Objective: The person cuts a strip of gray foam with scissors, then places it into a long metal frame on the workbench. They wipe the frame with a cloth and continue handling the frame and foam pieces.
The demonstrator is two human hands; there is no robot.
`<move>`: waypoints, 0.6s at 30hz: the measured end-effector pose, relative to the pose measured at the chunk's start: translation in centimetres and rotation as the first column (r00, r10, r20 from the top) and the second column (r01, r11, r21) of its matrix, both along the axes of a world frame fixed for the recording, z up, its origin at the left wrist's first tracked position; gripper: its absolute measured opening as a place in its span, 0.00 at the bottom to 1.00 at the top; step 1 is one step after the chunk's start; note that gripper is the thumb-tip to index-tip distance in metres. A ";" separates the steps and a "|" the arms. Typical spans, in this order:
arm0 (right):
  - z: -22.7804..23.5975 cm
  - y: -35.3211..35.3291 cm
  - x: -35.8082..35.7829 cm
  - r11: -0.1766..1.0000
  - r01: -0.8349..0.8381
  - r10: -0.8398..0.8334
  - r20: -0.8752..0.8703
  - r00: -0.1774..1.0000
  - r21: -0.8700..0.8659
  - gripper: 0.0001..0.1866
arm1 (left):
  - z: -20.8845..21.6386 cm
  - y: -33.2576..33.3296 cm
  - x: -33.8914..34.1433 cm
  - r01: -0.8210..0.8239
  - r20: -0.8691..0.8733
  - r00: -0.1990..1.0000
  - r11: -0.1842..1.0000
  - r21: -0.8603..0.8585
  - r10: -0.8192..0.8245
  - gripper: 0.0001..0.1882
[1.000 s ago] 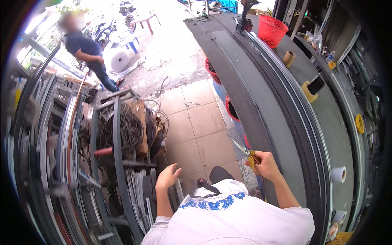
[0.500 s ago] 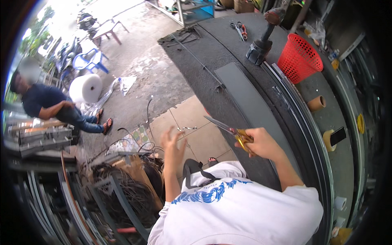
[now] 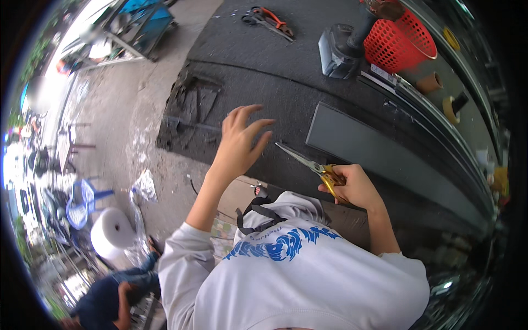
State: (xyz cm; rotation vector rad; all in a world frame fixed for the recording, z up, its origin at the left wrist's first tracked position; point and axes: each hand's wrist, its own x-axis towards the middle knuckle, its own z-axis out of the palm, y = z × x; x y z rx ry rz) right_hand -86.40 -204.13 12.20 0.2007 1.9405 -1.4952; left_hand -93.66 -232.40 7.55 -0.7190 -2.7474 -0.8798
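Observation:
Gold-handled scissors (image 3: 329, 177) are in my right hand (image 3: 355, 188), its fingers wrapped round the handles. Their blades look closed and point up and to the left over the near edge of the dark workbench (image 3: 264, 104). My left hand (image 3: 242, 137) is raised over the bench's near left part, empty, with its fingers spread and curved. A gap separates it from the scissors' tip. Just beyond the scissors lies a long flat grey panel (image 3: 374, 151), running off to the right along the bench.
At the far side are orange-handled cutters (image 3: 269, 23), a cordless drill (image 3: 344, 49) and a red perforated basket (image 3: 399, 41). Long metal profiles (image 3: 407, 91) lie beyond the panel, near tape rolls (image 3: 452, 109). On the floor left stand a white wrap roll (image 3: 111, 231) and blue chair (image 3: 82, 201); a person (image 3: 107, 297) is lower left.
The view has swung, bringing the bench in front of me. My left hand has risen from above the floor to over the bench. The scissors remain in my right hand.

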 end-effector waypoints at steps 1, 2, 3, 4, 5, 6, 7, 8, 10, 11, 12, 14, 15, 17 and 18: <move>-0.3 -0.4 0.1 0.996 0.086 -0.086 0.007 0.996 -0.023 0.11 | 0.1 0.7 -2.2 0.105 0.020 0.994 0.994 -0.002 -0.105 0.15; -0.8 -0.7 0.1 0.983 0.174 -0.173 0.014 0.985 -0.063 0.11 | 0.0 1.4 -4.1 0.207 0.042 0.978 0.978 -0.002 -0.207 0.16; -1.3 -1.0 0.2 0.959 0.276 -0.278 -0.017 0.960 -0.066 0.10 | 0.0 2.4 -5.9 0.295 0.066 0.954 0.956 -0.004 -0.294 0.18; -1.9 -1.3 0.4 0.923 0.375 -0.380 -0.044 0.924 -0.085 0.09 | 0.0 3.2 -7.1 0.373 0.096 0.924 0.927 -0.028 -0.369 0.21; -2.4 -1.5 0.5 0.878 0.467 -0.475 -0.068 0.877 -0.108 0.08 | 0.1 4.0 -7.7 0.414 0.139 0.903 0.910 -0.022 -0.407 0.22; -3.0 -1.8 0.6 0.823 0.565 -0.567 -0.056 0.822 -0.052 0.05 | 0.2 4.6 -8.3 0.445 0.225 0.877 0.895 -0.041 -0.426 0.22; -3.2 -2.2 1.0 0.782 0.593 -0.620 -0.143 0.771 -0.192 0.05 | 0.5 5.0 -8.5 0.486 0.337 0.831 0.872 -0.053 -0.442 0.23; -3.4 -2.8 1.4 0.736 0.639 -0.674 -0.158 0.722 -0.222 0.08 | 0.7 5.3 -8.7 0.514 0.269 0.842 0.847 -0.137 -0.467 0.24; -3.6 -4.5 2.3 0.596 0.769 -0.803 -0.155 0.576 -0.232 0.13 | 1.1 5.2 -8.8 0.533 0.510 0.720 0.846 0.028 -0.471 0.25; -3.7 -6.0 2.9 0.504 0.827 -0.864 -0.140 0.484 -0.251 0.15 | 1.2 5.0 -9.0 0.561 0.687 0.579 0.826 0.054 -0.438 0.25; -3.8 -7.7 3.4 0.405 0.874 -0.914 -0.126 0.384 -0.270 0.17 | 1.1 4.8 -9.2 0.539 0.760 0.453 0.822 0.182 -0.466 0.24; -4.4 -11.5 3.7 0.259 0.920 -0.962 -0.165 0.219 -0.293 0.19 | 0.5 4.5 -10.1 0.484 0.883 0.103 0.799 0.357 -0.457 0.23; -4.7 -13.5 3.7 0.180 0.933 -0.976 -0.174 0.130 -0.312 0.20 | 0.0 4.5 -10.2 0.493 0.868 0.053 0.769 0.407 -0.494 0.23; -5.5 -17.5 3.0 0.097 0.870 -0.991 -0.130 0.038 -0.484 0.27 | -1.3 4.4 -10.8 0.445 0.802 -0.014 0.715 0.539 -0.597 0.22; -5.5 -19.7 2.7 0.035 0.843 -0.998 -0.066 -0.001 -0.536 0.29 | -1.9 4.3 -10.8 0.454 0.793 -0.036 0.697 0.555 -0.608 0.21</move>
